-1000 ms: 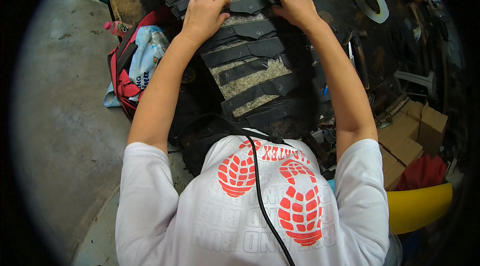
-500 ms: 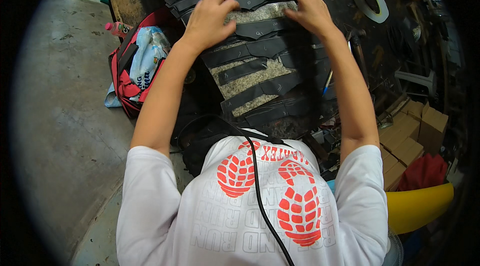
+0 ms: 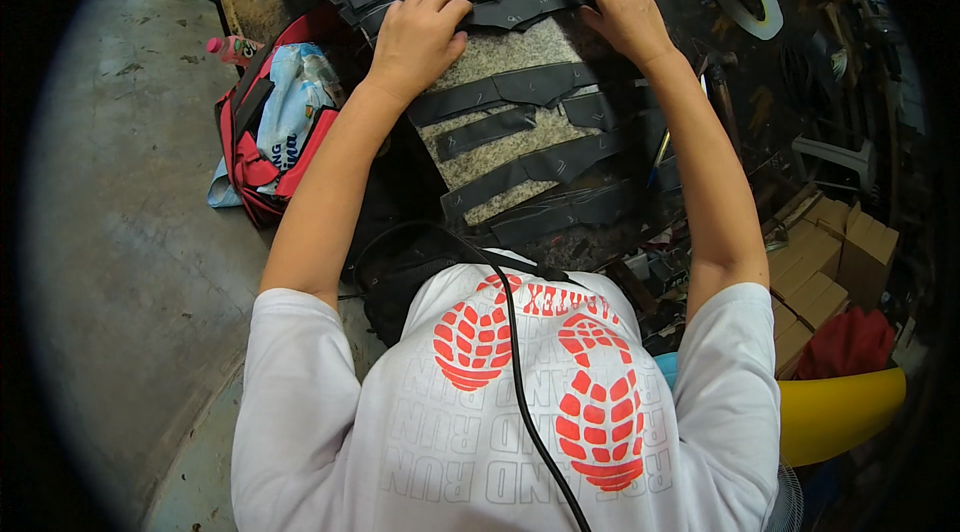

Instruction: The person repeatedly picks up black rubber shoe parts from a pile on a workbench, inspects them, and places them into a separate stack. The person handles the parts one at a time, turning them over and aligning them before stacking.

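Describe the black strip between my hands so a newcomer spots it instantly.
Find the speckled slab. Toward its far end, a black strip spans from left hand to right hand. Unlike neighbouring strips, its near edge faces the slab's widest bare patch.

Blk strips [image 3: 525, 9] look matt & smooth, slab [image 3: 530, 49] speckled stone-like, boxes [image 3: 808, 262] matt cardbd.
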Available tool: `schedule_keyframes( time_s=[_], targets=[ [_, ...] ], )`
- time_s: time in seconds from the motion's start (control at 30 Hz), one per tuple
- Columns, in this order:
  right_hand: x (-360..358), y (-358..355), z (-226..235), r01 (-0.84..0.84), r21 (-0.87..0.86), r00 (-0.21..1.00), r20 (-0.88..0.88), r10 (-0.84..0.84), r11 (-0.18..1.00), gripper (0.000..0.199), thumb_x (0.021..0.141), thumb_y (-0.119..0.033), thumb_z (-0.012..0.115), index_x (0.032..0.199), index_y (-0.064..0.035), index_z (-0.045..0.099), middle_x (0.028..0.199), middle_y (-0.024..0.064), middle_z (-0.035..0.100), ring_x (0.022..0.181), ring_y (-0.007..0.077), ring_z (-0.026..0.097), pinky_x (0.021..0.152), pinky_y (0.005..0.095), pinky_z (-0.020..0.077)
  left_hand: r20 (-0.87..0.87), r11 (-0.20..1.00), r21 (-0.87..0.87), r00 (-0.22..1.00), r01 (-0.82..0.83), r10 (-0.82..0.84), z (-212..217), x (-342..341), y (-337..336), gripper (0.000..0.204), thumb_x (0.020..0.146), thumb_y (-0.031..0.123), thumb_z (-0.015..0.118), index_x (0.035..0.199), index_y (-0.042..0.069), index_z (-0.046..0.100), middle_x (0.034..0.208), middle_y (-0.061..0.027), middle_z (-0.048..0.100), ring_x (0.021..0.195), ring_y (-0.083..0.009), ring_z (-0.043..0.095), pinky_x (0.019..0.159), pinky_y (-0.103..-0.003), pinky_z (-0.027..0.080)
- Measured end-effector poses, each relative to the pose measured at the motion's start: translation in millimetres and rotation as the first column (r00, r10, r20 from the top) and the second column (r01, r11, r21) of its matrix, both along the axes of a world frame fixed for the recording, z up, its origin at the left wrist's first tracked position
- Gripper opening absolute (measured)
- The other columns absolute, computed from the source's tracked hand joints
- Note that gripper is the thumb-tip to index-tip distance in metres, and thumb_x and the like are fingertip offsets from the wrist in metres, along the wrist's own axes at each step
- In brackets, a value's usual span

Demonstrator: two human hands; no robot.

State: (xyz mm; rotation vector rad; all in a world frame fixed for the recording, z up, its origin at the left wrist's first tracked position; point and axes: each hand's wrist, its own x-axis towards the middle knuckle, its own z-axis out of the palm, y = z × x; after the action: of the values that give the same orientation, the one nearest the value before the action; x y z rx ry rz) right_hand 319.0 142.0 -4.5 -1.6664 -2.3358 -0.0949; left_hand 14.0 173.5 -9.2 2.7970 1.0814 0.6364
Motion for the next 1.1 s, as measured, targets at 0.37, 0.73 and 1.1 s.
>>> schedule_keyframes(
  time_s=[0.37,0.73,1.1],
  targets=[
    [0.7,-80.6,24.2,-0.143,-0.236,0.978,-0.183,0.1,0.961,0.045,0.076,-0.007,0.081,0.119,-0.0115,0.067,0.113,0.0035,0.066,0.109,0.0291,0.061,0.092,0.0397,0.0525,0.065,0.942,-0.291,0.986,0.167,-0.154,12.9,-26.5,-60.2,0.036,0.076,0.015,0.081,0.108,0.009,0.068,0.106,-0.0085,0.062,0.103,-0.03,0.059,0.09,-0.042,0.05],
    [25.0,-100.1,13.7,0.235,0.13,0.966,-0.14,-0.217,0.963,0.035,0.079,-0.006,0.078,0.113,-0.0101,0.07,0.115,0.0055,0.069,0.108,0.03,0.063,0.091,0.0404,0.0519,0.12,0.994,0.044,0.988,-0.105,0.099,6.6,-5.8,-83.0,0.026,0.076,0.014,0.08,0.1,0.012,0.07,0.1,-0.0044,0.061,0.1,-0.0276,0.058,0.085,-0.042,0.048],
    [-25.5,-159.8,2.1,0.242,-0.018,0.945,-0.223,-0.24,0.97,0.04,0.074,-0.017,0.085,0.11,-0.0083,0.069,0.125,0.0075,0.067,0.123,0.0313,0.057,0.103,0.044,0.0458,0.159,0.963,-0.264,0.982,-0.058,0.103,6.2,23.5,-127.9,0.028,0.073,0.011,0.083,0.096,0.009,0.067,0.094,-0.0062,0.059,0.097,-0.0302,0.056,0.085,-0.044,0.048]
  ],
)
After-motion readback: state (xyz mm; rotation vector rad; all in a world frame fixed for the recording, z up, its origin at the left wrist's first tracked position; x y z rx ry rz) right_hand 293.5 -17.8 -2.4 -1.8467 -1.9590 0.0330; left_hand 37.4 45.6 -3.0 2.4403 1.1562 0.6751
